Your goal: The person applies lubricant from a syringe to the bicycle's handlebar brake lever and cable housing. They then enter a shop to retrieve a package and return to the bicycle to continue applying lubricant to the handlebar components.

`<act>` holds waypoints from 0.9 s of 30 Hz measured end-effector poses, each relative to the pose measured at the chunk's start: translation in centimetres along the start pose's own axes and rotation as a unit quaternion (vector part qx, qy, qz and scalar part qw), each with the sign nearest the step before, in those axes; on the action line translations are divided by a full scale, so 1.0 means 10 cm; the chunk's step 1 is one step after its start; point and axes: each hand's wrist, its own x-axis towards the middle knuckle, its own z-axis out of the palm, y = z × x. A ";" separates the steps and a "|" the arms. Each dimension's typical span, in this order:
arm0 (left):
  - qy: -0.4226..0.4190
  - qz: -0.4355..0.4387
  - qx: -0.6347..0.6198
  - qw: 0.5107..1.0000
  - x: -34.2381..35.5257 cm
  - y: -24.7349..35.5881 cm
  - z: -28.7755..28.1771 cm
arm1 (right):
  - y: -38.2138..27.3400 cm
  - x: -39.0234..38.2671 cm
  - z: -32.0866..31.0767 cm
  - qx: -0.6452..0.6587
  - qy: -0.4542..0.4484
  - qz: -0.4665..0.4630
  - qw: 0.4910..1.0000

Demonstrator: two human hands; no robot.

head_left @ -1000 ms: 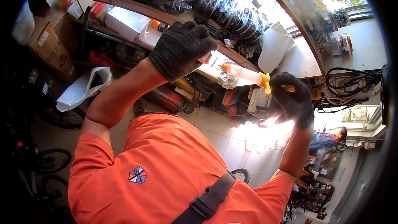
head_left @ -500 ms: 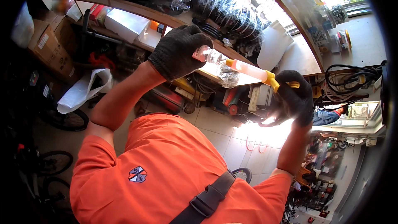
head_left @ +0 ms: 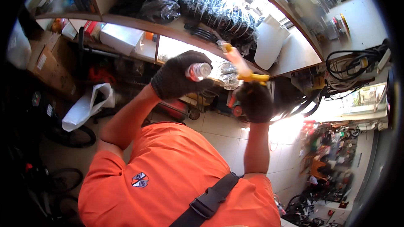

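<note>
In my left hand [head_left: 174, 75], gloved in black, a clear plastic bottle [head_left: 199, 72] is gripped, its open-looking mouth end pointing toward me and to the right. My right hand [head_left: 255, 102], also in a black glove, is closed around the lower part of a yellow-and-white hand tool [head_left: 238, 63]. That tool has a pale translucent tube, a yellow collar at its upper tip and a yellow crosspiece just above my fist. It is blurred by motion, so its exact kind does not show. Bottle and tool are apart from each other.
Ahead runs a wooden shelf [head_left: 168, 27] with plastic-wrapped black rolls [head_left: 202, 6] and a white sheet [head_left: 269, 44]. Boxes [head_left: 120, 38] sit at left, with a carton [head_left: 50, 61] and a white bag [head_left: 90, 107] below. Black cables [head_left: 357, 61] hang at right.
The tool's tip has come away from the bottle's mouth and swung upward. My right hand has moved left; the bottle has turned its mouth toward me.
</note>
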 end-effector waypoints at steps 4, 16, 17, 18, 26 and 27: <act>-0.037 -0.024 -0.087 0.995 -0.02 0.04 0.09 | -0.07 0.21 0.72 0.227 -0.052 -0.108 0.967; -0.021 -0.065 -0.001 0.998 0.00 0.12 -0.03 | -0.47 0.93 -0.55 0.136 0.102 0.030 0.985; -0.022 -0.069 -0.013 0.997 -0.01 0.13 -0.05 | -0.79 1.07 -0.71 0.047 0.139 -0.002 0.989; -0.022 -0.073 -0.021 0.997 -0.03 0.14 -0.08 | -0.98 1.26 -0.81 -0.039 0.175 -0.036 0.983; -0.015 -0.039 -0.096 0.994 -0.09 0.20 -0.06 | -0.90 2.64 -1.22 -0.358 0.181 -0.161 0.902; -0.011 -0.033 -0.093 0.995 -0.11 0.21 -0.06 | -0.96 2.66 -1.20 -0.370 0.158 -0.111 0.909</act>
